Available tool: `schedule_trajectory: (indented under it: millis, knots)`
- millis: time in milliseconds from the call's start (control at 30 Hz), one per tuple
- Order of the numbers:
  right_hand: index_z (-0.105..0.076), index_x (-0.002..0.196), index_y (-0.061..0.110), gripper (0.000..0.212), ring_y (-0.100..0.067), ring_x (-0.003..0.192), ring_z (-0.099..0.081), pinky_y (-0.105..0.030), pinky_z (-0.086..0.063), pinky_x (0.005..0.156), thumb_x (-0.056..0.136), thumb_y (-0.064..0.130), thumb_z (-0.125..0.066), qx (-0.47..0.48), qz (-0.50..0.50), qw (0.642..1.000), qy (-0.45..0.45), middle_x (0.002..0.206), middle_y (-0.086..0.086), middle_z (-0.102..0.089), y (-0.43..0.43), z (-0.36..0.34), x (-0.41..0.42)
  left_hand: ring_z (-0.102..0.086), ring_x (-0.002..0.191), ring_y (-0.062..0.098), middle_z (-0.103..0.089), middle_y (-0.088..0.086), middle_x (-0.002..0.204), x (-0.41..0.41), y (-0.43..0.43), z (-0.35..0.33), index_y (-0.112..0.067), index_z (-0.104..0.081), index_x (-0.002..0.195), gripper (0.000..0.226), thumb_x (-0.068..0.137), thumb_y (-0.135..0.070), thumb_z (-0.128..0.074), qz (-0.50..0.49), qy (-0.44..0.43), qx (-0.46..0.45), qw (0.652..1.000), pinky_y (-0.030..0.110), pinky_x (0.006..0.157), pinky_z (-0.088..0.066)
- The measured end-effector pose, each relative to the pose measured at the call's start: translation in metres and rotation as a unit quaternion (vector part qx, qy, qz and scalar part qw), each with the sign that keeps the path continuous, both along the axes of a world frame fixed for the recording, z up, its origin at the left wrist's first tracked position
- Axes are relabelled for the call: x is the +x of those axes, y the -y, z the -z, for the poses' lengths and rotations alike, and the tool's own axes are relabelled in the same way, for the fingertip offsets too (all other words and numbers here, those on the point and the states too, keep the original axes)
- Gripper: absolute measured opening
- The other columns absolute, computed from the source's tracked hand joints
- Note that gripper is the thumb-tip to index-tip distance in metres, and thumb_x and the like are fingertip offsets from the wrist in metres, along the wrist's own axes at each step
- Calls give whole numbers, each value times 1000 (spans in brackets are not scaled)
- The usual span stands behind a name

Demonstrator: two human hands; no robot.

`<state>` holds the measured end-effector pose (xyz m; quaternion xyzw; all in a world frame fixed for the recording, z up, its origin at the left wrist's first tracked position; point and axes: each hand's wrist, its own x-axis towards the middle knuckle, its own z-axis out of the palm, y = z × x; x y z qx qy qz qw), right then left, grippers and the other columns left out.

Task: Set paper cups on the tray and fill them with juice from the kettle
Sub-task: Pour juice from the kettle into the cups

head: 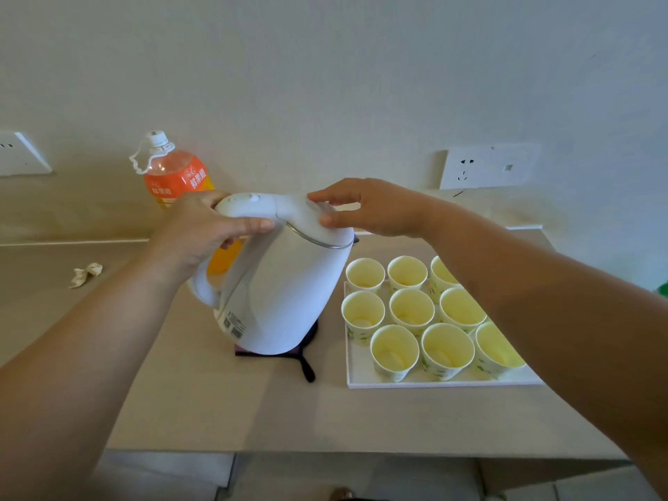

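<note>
A white kettle [285, 294] stands on the table at the centre, tilted toward the right over its dark base [307, 367]. My left hand [202, 229] grips the kettle's handle at its top. My right hand [376, 207] rests on the kettle's lid, fingers and thumb touching it. Just right of the kettle lies a white tray [356, 370] with several paper cups [411, 307] standing upright in rows. Their pale yellow insides show no juice. My right forearm crosses over the tray's far right cups.
An orange juice bottle [173, 175] with a white cap stands behind the kettle near the wall. A crumpled scrap of paper [85, 274] lies at the left. Wall sockets [488, 169] sit behind the tray. The table's front edge [361, 452] is near me.
</note>
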<state>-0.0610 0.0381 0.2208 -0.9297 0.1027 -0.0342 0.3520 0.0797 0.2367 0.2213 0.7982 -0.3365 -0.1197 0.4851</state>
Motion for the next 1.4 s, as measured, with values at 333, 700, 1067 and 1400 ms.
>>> schedule_trajectory:
  millis: [333,700,1067,1400]
  knots:
    - [-49,137,30,47,-6,125,-46,-17,-31,94,91,31,-62,51,50,997,3,138,9,-49,11,17,11,-44,38,2,-50,-12,39,25,31,3,-12,-61,71,25,65,-20,-85,44,15,37,998,10,42,-35]
    - [-51,135,32,48,-4,119,-49,-18,-31,93,89,30,-65,110,88,990,-4,131,11,-55,24,41,17,-40,37,4,-51,-4,46,36,52,10,-4,-64,78,29,64,-17,-86,63,4,77,995,11,40,-34]
    - [-55,130,36,45,-7,116,-52,-18,-39,88,87,28,-67,156,109,982,-1,111,17,-56,31,61,20,-42,40,4,-52,3,58,36,62,12,-9,-64,74,33,60,-27,-88,80,17,128,988,12,41,-34]
    - [-56,130,34,44,-11,120,-53,-28,-38,103,88,26,-67,180,110,978,6,120,10,-58,34,68,19,-45,44,7,-53,0,58,37,67,11,-15,-63,70,33,57,-29,-90,84,16,145,986,13,42,-37]
